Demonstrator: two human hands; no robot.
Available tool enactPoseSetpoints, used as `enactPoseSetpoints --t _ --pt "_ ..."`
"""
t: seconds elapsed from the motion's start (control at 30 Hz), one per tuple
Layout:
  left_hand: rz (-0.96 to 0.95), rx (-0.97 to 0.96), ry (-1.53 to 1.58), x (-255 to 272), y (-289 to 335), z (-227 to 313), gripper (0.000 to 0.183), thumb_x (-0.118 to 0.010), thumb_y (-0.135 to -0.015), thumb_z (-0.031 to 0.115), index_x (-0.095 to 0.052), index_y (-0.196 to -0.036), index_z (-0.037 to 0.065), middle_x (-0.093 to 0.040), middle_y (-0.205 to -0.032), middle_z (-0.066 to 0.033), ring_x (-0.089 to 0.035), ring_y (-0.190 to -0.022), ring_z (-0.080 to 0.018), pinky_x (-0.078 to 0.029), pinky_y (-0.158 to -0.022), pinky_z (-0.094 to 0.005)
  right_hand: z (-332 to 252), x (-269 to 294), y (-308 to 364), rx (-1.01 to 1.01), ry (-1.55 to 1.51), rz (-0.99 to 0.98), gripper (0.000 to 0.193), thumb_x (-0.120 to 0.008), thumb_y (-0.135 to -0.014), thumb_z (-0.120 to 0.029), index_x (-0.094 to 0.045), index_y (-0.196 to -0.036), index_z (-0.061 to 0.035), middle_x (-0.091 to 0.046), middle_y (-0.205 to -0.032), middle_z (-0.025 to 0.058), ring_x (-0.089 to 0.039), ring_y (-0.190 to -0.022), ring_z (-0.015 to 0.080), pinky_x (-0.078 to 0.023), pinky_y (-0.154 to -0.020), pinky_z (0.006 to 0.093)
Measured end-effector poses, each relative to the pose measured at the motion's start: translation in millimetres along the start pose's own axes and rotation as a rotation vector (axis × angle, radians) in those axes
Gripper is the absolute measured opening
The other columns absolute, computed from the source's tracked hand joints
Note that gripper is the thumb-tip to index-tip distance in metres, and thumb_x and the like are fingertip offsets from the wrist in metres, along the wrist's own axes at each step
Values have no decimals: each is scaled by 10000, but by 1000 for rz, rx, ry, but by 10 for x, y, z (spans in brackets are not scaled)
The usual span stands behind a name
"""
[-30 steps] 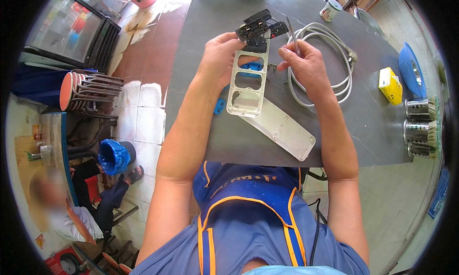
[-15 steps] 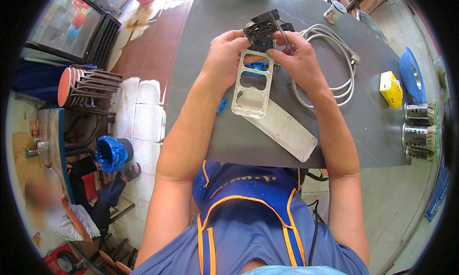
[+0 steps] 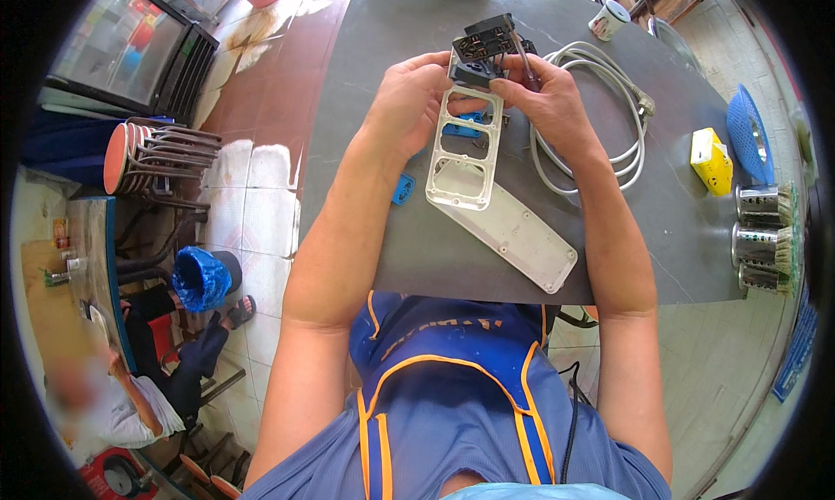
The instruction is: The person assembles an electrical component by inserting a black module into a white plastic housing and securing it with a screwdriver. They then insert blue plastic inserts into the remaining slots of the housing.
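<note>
My left hand (image 3: 409,100) is closed on the upper end of a white plastic power strip frame (image 3: 461,183) with large openings. Black socket modules (image 3: 484,41) with metal contacts sit at that far end, tilted up off the frame. Fingers of my right hand (image 3: 548,100) pinch a slim dark-brown screwdriver-like tool (image 3: 524,58) against the modules; its tip is hard to make out. Under the frame's near end lies a long white back cover (image 3: 522,237). A blue plastic part (image 3: 464,128) shows through the frame, and a smaller blue piece (image 3: 403,190) lies left of it.
A coiled grey cable with plug (image 3: 642,143) lies to the right on the grey table (image 3: 417,261). Farther right are a yellow box (image 3: 711,163), a blue basket (image 3: 750,135) and metal holders (image 3: 761,243). A white cup (image 3: 609,20) stands far right. Another person sits at lower left.
The black modules have tipped away from the frame, opening a gap. The brown tool has shifted slightly right and now stands steeper. The frame has moved a little right.
</note>
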State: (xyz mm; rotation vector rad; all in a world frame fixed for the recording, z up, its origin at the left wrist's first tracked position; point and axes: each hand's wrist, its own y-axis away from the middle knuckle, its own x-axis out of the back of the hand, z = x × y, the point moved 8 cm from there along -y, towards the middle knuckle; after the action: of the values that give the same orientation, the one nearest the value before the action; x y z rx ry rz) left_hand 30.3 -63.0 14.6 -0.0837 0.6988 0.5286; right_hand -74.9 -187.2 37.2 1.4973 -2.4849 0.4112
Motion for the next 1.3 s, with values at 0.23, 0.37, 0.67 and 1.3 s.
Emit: enactPoseSetpoints --t 0.23,0.37,0.67,1.3 --pt "-42 21 -14 5 -4 -22 499 -445 -831 -38 -465 -1303 -198 -627 -1210 -302 -699 -1047 -392 -611 -942 -448 49 58 -36 -113 -172 -25 311 -751 -904 -205 -696 -1123 10 -651 -778 2 -525 -636 51 -397 -565 205" --pt "-72 19 -39 -9 -18 -24 507 -455 -829 -18 -466 -1306 -192 -631 -1196 -331 -706 -1025 -407 -613 -923 -455 152 73 -28 -195 -225 -18 269 -718 -933 -241 -689 -1102 -34 -653 -715 0 -420 -514 8 -275 -451 182" --pt "-55 34 -41 -7 1 -19 497 -462 -839 -20 -463 -1304 -194 -637 -1183 -322 -707 -1032 -394 -616 -919 -447 173 59 -48 -255 -261 -50 259 -703 -937 -211 -665 -1122 -33 -629 -699 -2 -403 -494 3 -257 -430 171" --pt "7 33 22 -13 29 -21 456 -476 -851 -117 -467 -1303 -172 -646 -1154 -273 -724 -969 -369 -650 -859 -456 87 84 -17 -138 -94 -113 351 -731 -907 -121 -621 -1220 -6 -503 -762 -64 -521 -606 17 -312 -466 172"
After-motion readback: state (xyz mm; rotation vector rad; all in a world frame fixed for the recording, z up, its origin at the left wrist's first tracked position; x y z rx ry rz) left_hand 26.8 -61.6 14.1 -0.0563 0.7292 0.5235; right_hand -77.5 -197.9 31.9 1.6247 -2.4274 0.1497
